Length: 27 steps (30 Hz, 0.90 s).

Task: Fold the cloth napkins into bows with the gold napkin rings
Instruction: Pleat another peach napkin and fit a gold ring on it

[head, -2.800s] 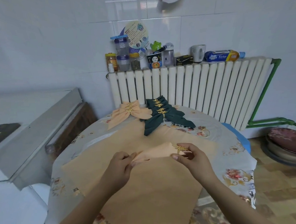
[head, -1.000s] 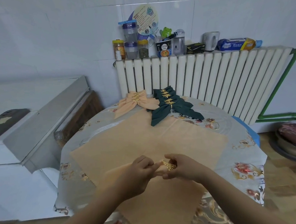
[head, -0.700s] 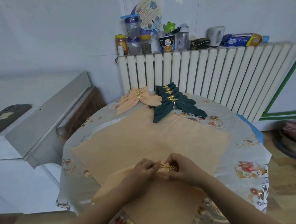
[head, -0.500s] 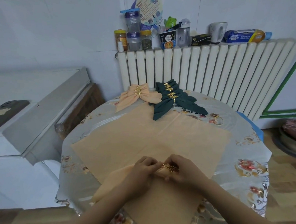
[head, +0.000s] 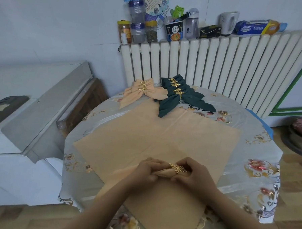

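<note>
Now both hands at near edge of round table (head: 260, 143). Left hand (head: 146, 170) clenched around gathered peach napkin (head: 163, 172); right hand (head: 194, 176) pinches gold leaf napkin ring (head: 178, 168), already threaded on napkin between hands. Flat peach cloths (head: 145, 136) spread beneath. Far side: finished peach bows (head: 142, 91) left, dark green bows (head: 179, 96) right, before white radiator (head: 219, 69). Spare gold ring (head: 227, 118) lies far right on table.

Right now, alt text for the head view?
Both hands, left hand and right hand, grip a peach napkin threaded through a gold leaf ring over a round table; finished peach bows and green bows lie beyond.
</note>
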### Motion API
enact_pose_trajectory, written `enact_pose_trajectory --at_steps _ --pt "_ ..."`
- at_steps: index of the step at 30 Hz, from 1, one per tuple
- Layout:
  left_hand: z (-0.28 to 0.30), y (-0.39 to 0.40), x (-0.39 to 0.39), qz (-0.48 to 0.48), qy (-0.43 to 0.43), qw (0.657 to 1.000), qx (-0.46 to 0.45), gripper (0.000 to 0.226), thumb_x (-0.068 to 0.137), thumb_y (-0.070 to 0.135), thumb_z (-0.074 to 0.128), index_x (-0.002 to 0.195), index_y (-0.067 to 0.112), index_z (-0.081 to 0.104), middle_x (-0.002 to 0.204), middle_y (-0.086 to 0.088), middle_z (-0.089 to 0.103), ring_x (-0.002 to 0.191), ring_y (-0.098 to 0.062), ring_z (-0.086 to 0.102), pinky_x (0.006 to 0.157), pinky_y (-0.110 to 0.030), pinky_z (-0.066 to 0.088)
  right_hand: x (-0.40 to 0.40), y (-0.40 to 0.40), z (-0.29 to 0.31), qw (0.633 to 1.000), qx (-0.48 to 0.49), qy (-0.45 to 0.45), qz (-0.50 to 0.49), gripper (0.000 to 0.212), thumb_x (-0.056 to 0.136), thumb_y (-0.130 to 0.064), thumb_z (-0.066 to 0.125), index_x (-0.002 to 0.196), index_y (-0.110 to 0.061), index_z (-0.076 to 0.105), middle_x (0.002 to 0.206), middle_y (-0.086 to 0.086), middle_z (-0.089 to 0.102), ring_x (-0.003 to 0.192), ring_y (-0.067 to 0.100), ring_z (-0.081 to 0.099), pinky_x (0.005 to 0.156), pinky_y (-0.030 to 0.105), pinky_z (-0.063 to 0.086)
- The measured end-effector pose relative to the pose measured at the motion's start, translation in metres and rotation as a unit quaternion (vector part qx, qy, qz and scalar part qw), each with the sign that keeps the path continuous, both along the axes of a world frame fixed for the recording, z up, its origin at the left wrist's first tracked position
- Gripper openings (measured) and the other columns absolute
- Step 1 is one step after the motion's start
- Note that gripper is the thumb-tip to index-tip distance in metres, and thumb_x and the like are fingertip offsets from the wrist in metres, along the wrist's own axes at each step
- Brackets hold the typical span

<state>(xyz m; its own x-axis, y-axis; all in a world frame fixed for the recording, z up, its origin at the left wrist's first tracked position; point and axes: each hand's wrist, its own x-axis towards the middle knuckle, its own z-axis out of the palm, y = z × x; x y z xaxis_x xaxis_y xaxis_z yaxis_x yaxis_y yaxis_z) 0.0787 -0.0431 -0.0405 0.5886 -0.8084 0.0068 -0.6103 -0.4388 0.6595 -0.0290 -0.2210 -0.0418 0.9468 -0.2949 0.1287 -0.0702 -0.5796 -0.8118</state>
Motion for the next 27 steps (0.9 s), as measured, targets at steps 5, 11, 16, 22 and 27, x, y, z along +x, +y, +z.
enact_pose_trajectory --at_steps 5,11,16,22,27 --pt "0.004 -0.004 0.001 -0.061 -0.028 0.995 0.079 0.053 0.074 0.024 0.039 0.121 0.031 0.062 0.131 0.009 0.052 0.119 -0.016 0.039 0.104 -0.031 0.022 0.002 0.002 -0.004 0.999 -0.011 -0.028 0.013 0.043 0.051 -0.042 0.082 0.091 -0.031 0.068 0.086 -0.014 0.066 0.091 -0.006 0.055 0.072 0.004 0.039" --pt "0.002 -0.004 -0.005 0.025 0.065 0.997 -0.030 0.054 0.058 0.057 0.067 0.104 0.029 0.072 0.099 0.021 0.064 0.105 -0.004 0.053 0.092 -0.021 0.042 0.001 -0.002 -0.002 0.999 -0.019 -0.002 0.046 0.058 0.052 -0.059 0.060 0.104 -0.036 0.067 0.095 -0.024 0.062 0.092 -0.011 0.054 0.078 0.001 0.035" --pt "0.004 -0.010 -0.013 0.104 0.054 0.992 -0.045 0.064 0.046 0.063 0.072 0.099 0.036 0.048 0.098 0.011 0.068 0.090 0.001 0.063 0.084 -0.021 0.048 -0.003 -0.013 0.000 0.996 -0.004 0.044 0.078 0.044 0.068 -0.036 0.065 0.109 -0.048 0.055 0.100 -0.026 0.061 0.092 -0.017 0.054 0.077 0.000 0.036" --pt "0.012 -0.028 -0.019 0.005 -0.110 0.994 -0.014 0.059 0.064 0.058 0.058 0.114 0.027 0.063 0.104 0.007 0.069 0.096 -0.013 0.061 0.083 -0.027 0.045 -0.001 -0.011 -0.005 0.998 0.003 0.033 0.056 0.029 0.073 -0.024 0.073 0.088 -0.034 0.050 0.087 -0.010 0.065 0.083 0.008 0.062 0.072 0.018 0.043" --pt "0.009 -0.019 -0.022 0.007 -0.096 0.994 -0.047 0.039 0.073 0.039 0.069 0.109 0.024 0.064 0.098 0.008 0.068 0.090 -0.007 0.058 0.076 -0.021 0.044 0.000 -0.008 -0.006 0.994 -0.054 0.029 0.086 0.023 0.071 -0.037 0.058 0.085 -0.035 0.040 0.086 -0.009 0.057 0.078 0.008 0.054 0.067 0.017 0.038"
